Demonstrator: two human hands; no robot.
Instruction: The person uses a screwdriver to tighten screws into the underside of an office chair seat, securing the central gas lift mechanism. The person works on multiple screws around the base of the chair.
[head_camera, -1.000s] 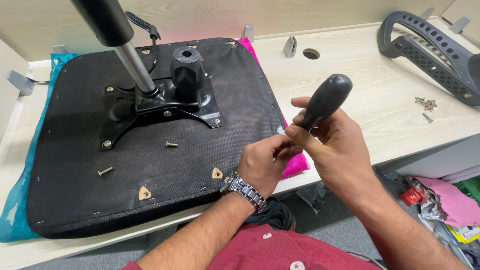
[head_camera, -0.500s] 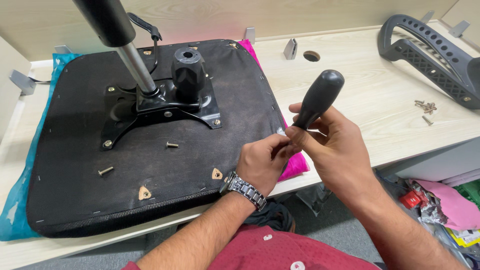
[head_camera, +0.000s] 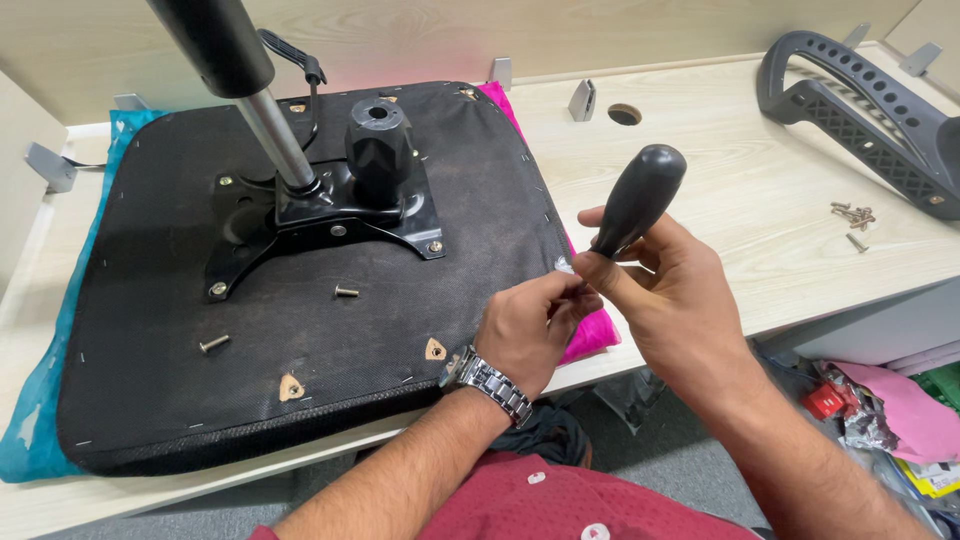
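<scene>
My right hand (head_camera: 668, 290) grips a screwdriver by its black handle (head_camera: 638, 198), which points up and away from me. My left hand (head_camera: 532, 328), with a metal watch on the wrist, pinches the tool's tip just below the right hand; the tip and anything on it are hidden by the fingers. Both hands hover at the near right edge of an upturned chair seat (head_camera: 150, 380), black underneath with pink and blue fabric at the sides. A black metal mounting plate (head_camera: 330, 215) with a gas cylinder (head_camera: 225, 70) is fixed on the seat.
Two loose screws (head_camera: 346, 292) (head_camera: 213, 343) lie on the seat's underside. A small pile of screws (head_camera: 853, 215) rests on the light wooden table (head_camera: 740, 200). A grey plastic armrest (head_camera: 860, 110) lies at the far right. Bags and clutter (head_camera: 890, 410) sit on the floor.
The screwdriver handle has tilted slightly more upright in my right hand. Both hands stay together at the seat's near right edge.
</scene>
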